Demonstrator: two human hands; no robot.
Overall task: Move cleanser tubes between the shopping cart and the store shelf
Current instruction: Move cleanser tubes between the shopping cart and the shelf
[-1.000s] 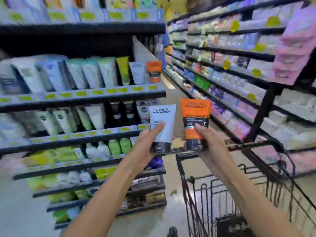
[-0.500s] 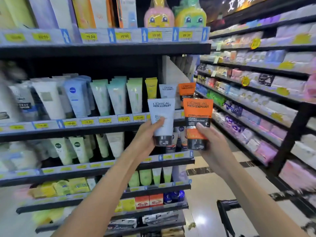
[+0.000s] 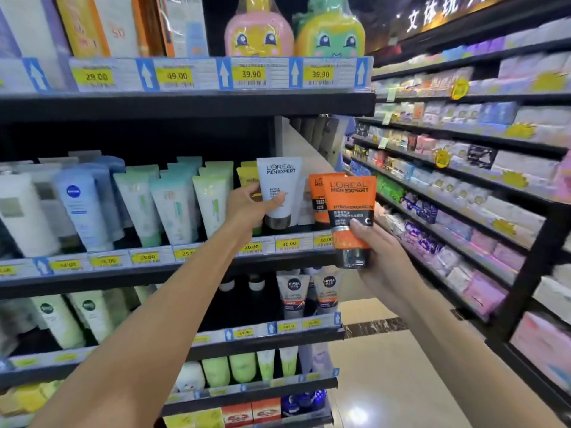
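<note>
Head view: left hand (image 3: pixel 250 205) grips white tube (image 3: pixel 278 189) at the shelf (image 3: pixel 216 267) right end, almost placed. Right hand (image 3: pixel 380 251) grips orange tube (image 3: pixel 350 211) just off that edge, not shelved yet.

1. Two cartoon-faced packs, pink (image 3: pixel 259 32) and green (image 3: pixel 330 32), stand on the top tier.
2. Yellow price labels (image 3: pixel 251 74) line the shelf edges.
3. Boxed goods (image 3: pixel 463 193) fill the right-hand racks.
4. Floor tiles (image 3: pixel 386 381) shine.

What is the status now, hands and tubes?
Left hand holds white tube at shelf. Right hand holds orange tube. Nothing blocking.
</note>
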